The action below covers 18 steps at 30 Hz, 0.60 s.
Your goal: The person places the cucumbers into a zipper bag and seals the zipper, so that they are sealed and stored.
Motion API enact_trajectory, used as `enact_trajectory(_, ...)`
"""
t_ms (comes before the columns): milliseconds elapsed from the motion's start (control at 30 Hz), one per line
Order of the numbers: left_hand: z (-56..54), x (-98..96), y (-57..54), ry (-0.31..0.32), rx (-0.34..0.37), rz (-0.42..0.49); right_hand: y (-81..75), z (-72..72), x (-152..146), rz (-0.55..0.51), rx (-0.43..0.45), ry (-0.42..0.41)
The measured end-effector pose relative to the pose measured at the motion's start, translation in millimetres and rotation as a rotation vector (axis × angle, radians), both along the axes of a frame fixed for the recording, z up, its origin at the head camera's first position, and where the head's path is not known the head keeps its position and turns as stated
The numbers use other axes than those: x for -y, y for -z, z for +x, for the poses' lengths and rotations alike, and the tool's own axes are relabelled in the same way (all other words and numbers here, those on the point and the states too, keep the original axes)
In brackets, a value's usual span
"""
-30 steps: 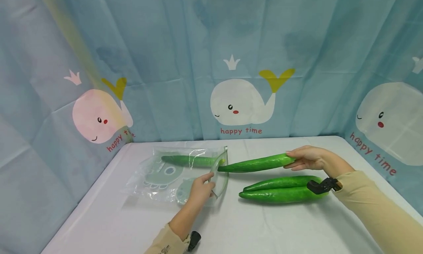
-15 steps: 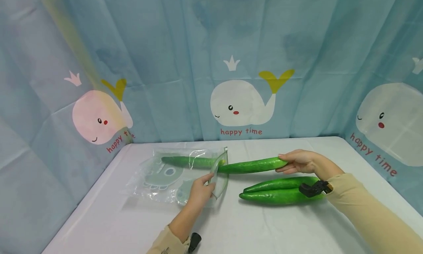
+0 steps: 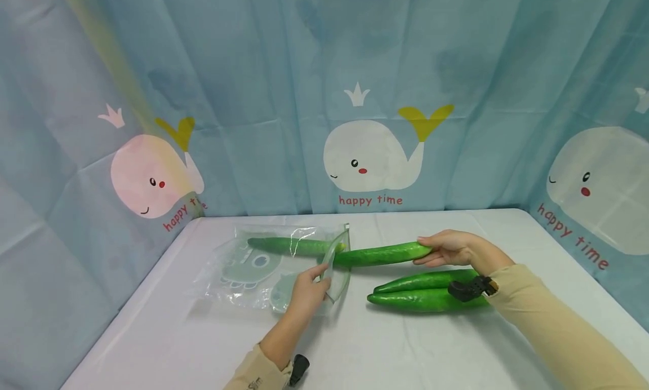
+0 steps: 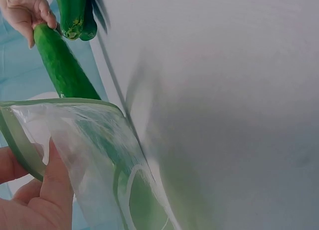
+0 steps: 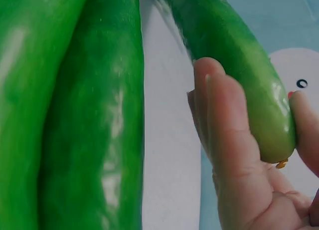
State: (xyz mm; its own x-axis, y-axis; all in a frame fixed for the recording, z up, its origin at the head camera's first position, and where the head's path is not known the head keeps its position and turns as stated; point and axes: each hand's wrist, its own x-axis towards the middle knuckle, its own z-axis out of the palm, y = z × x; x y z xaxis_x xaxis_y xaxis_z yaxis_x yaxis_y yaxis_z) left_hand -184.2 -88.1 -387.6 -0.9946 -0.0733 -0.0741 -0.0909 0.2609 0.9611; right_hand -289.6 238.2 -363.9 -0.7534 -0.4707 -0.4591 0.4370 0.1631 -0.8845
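My right hand [image 3: 448, 248] pinches the pale stem end of a green cucumber [image 3: 382, 255] between thumb and fingers. The cucumber's far end lies inside the mouth of a clear zip bag [image 3: 304, 277] printed with a cartoon figure. My left hand [image 3: 310, 291] pinches the bag's green-edged opening, holding it apart, as the left wrist view shows at the rim [image 4: 65, 101]. Another cucumber [image 3: 289, 246] lies inside the bag along its far side. Below my right hand, two more cucumbers [image 3: 421, 300] rest side by side on the table, partly hidden by the wrist strap.
A white cloth covers the table [image 3: 395, 350]. Behind it hangs a blue curtain [image 3: 263, 170] with printed whales. A black wrist camera mount [image 3: 466, 290] sits on the right wrist, just over the two resting cucumbers.
My right hand has moved left, sliding the cucumber's tip farther into the bag's mouth. The left hand and the bag have stayed nearly in place.
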Motion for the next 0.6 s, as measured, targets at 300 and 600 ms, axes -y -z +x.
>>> enact_trajectory(300,-0.2,0.0,-1.8,0.004,0.0,0.016,0.5,-2.1,13.2,-0.038,0.069,0.062)
enact_trajectory(600,-0.4,0.1,-0.9,0.01,-0.003,0.011,3.3,-2.0,29.7,-0.1,0.141,0.183)
